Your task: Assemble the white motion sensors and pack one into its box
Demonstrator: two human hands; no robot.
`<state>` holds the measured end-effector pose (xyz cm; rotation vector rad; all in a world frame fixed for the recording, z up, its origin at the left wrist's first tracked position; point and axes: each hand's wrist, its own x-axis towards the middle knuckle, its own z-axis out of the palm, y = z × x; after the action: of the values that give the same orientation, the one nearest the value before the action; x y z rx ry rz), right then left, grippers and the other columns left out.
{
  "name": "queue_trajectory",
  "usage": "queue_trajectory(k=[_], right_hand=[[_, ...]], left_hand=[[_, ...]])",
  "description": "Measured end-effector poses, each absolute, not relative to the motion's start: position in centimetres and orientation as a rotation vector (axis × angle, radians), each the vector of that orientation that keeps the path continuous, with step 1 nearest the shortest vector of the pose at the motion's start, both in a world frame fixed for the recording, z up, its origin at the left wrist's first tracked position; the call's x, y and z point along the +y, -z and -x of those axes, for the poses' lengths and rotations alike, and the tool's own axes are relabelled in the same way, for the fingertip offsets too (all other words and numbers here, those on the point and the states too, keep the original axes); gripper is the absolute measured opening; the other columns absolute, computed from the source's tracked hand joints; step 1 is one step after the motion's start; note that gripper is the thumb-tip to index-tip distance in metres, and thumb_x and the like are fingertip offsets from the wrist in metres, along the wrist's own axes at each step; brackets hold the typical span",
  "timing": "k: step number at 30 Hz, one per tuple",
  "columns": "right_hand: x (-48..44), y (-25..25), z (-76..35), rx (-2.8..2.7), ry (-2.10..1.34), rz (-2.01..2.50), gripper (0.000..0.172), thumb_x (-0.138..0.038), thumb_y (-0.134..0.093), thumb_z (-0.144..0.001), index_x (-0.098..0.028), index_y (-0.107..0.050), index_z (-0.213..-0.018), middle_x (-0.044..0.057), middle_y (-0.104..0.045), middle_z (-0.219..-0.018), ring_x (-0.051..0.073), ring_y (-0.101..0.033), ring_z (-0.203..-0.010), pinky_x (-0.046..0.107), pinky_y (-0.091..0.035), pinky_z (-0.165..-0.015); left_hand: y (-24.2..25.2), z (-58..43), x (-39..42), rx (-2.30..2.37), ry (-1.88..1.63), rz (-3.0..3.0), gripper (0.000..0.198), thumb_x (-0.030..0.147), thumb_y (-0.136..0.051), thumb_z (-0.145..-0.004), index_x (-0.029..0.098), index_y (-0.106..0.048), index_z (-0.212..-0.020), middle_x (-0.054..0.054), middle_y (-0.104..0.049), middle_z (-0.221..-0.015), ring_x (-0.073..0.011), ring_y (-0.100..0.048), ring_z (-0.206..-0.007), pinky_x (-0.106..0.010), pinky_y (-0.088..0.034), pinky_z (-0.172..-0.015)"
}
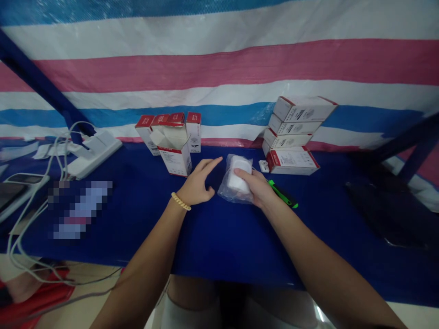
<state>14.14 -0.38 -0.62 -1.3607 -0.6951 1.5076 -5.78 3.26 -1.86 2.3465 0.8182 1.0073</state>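
In my right hand (255, 183) is a white rounded object (239, 171) inside a clear plastic bag (228, 193), with the thumb over its front. What kind of device it is, I cannot make out. My left hand (199, 183), a yellow band at its wrist, hovers just left of the bag with fingers stretched and thumb apart, holding nothing. Behind that hand stands a red and white carton (175, 160) with its top flaps up. A green and black box cutter (283, 194) lies by my right wrist, partly hidden.
Several closed cartons (194, 132) stand behind the opened one. More cartons (295, 121) are stacked at back right, beside a small white piece (264, 166). A power strip (94, 153) and cables lie left; a dark flat item (387, 214) lies right on the blue table (233, 242).
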Motion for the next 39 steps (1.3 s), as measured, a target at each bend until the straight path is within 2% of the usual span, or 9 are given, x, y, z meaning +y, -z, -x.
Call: queue_trajectory(k=[4,9,13,17,23,26,29,34,39], right_hand=[[-0.5,0.8,-14.1,-0.739,-1.547,1.339,0.049,-0.046,-0.077,-0.068,-0.014,-0.062,-0.102,0.007,-0.064,-0.074,0.015,-0.057,-0.052,0.026,-0.045,-0.037],[-0.5,1.3,-13.7,-0.735,-1.548,1.22,0.043,-0.039,-0.076,-0.071,-0.014,-0.063,-0.103,0.008,-0.069,-0.084,0.015,-0.064,-0.063,0.024,-0.053,-0.049],[-0.3,1.5,-14.0,-0.797,-1.632,1.231,0.048,-0.055,-0.066,-0.078,-0.015,-0.059,-0.103,0.008,-0.067,-0.074,0.015,-0.061,-0.05,0.023,-0.043,-0.035],[0.0,1.8,-15.0,-0.922,-1.585,1.293,0.064,-0.068,-0.056,-0.081,-0.017,-0.053,-0.12,0.007,-0.066,-0.076,0.016,-0.061,-0.05,0.024,-0.042,-0.036],[-0.7,2.0,-15.8,-1.579,-0.538,1.225,0.074,-0.058,-0.073,-0.071,-0.022,-0.051,-0.131,0.009,-0.058,-0.111,0.014,-0.057,-0.074,0.03,-0.052,-0.062],[-1.0,1.8,-15.7,-1.799,-0.328,1.099,0.051,-0.048,-0.075,-0.073,-0.021,-0.063,-0.115,0.009,-0.059,-0.11,0.018,-0.058,-0.09,0.035,-0.052,-0.08],[-1.0,1.6,-15.4,-1.826,-0.307,1.066,0.02,-0.039,-0.061,-0.087,-0.021,-0.069,-0.089,0.006,-0.063,-0.093,0.017,-0.06,-0.087,0.035,-0.051,-0.082],[-1.0,1.6,-15.1,-1.691,-0.296,1.118,0.021,-0.035,-0.057,-0.089,-0.021,-0.07,-0.079,0.004,-0.065,-0.081,0.016,-0.059,-0.075,0.034,-0.05,-0.075],[-1.0,1.8,-15.0,-1.641,-0.257,1.15,0.022,-0.035,-0.056,-0.09,-0.023,-0.071,-0.079,0.003,-0.064,-0.074,0.016,-0.057,-0.07,0.034,-0.049,-0.071]], left_hand=[[2.4,5.1,3.0,0.768,-1.111,-2.483,0.082,0.003,-0.063,-0.067,0.025,-0.043,-0.143,-0.012,-0.037,-0.139,-0.0294,-0.042,-0.125,-0.05,-0.046,-0.1],[2.4,3.6,2.1,0.57,-1.214,-2.521,0.022,0.014,-0.067,-0.082,0.029,-0.073,-0.097,-0.006,-0.051,-0.129,-0.0223,-0.05,-0.111,-0.042,-0.051,-0.087],[2.5,3.5,2.2,0.712,-1.287,-2.395,0.006,0.023,-0.07,-0.084,0.027,-0.075,-0.085,-0.006,-0.058,-0.118,-0.021,-0.053,-0.107,-0.039,-0.05,-0.083],[2.7,3.5,2.6,0.922,-1.348,-2.201,0.005,0.021,-0.07,-0.083,0.023,-0.074,-0.082,-0.005,-0.06,-0.106,-0.0183,-0.056,-0.098,-0.038,-0.05,-0.087],[2.3,3.1,2.4,1.101,-1.356,-1.96,0.005,0.021,-0.072,-0.081,0.022,-0.075,-0.078,-0.001,-0.062,-0.085,-0.0145,-0.059,-0.081,-0.03,-0.049,-0.076],[2.0,3.1,2.4,1.081,-1.306,-1.954,0.006,0.02,-0.072,-0.081,0.024,-0.076,-0.079,0.0,-0.066,-0.079,-0.0141,-0.06,-0.078,-0.029,-0.049,-0.076],[1.8,3.1,2.2,1.062,-1.278,-1.953,0.005,0.022,-0.074,-0.079,0.026,-0.077,-0.08,0.001,-0.068,-0.076,-0.014,-0.061,-0.076,-0.029,-0.049,-0.073],[1.9,2.4,1.6,1.161,-1.442,-1.949,0.003,0.025,-0.077,-0.077,0.027,-0.077,-0.08,0.002,-0.067,-0.067,-0.0122,-0.059,-0.064,-0.027,-0.049,-0.064],[1.9,2.0,1.4,1.228,-1.657,-2.027,0.002,0.026,-0.076,-0.078,0.027,-0.077,-0.078,0.001,-0.07,-0.078,-0.0136,-0.063,-0.073,-0.029,-0.053,-0.07]])
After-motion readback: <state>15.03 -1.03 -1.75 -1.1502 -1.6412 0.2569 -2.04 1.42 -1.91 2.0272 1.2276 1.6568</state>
